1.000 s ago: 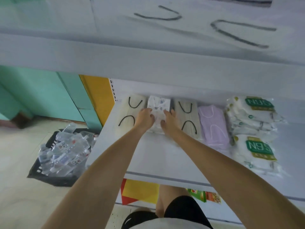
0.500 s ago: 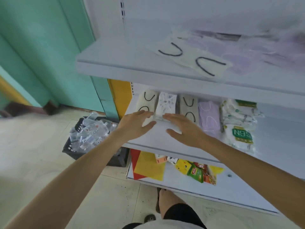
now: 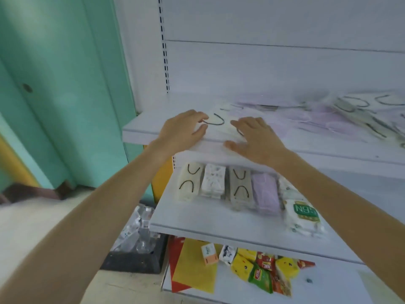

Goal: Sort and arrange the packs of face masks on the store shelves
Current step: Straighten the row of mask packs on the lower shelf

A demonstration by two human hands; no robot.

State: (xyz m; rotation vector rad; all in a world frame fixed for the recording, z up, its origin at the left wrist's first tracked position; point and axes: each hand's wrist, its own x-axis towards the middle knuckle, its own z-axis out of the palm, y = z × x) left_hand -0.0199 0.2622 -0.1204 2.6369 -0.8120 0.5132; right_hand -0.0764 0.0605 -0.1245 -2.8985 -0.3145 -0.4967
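Reaching onto the upper shelf point(image 3: 139, 131) with left grip point(image 3: 183, 126) and right grip point(image 3: 255, 140), fingers straight, at either side of a white mask pack point(image 3: 220, 128) with black loops near the front edge. Behind, blurred, loose lilac packs point(image 3: 306, 121). Below, on the middle shelf point(image 3: 208, 218), a side-by-side row of packs point(image 3: 240, 187) ending in an N95 pack point(image 3: 304, 213).

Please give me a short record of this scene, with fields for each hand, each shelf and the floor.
left hand: open, fingers at left edge of white mask pack on upper shelf
right hand: open, spread over the same pack's right side
upper shelf: also loose lilac masks, scattered
middle shelf: row of white pack, patterned pack, beige pack, lilac pack, N95 packs
lower shelf: snack packets
floor: black crate
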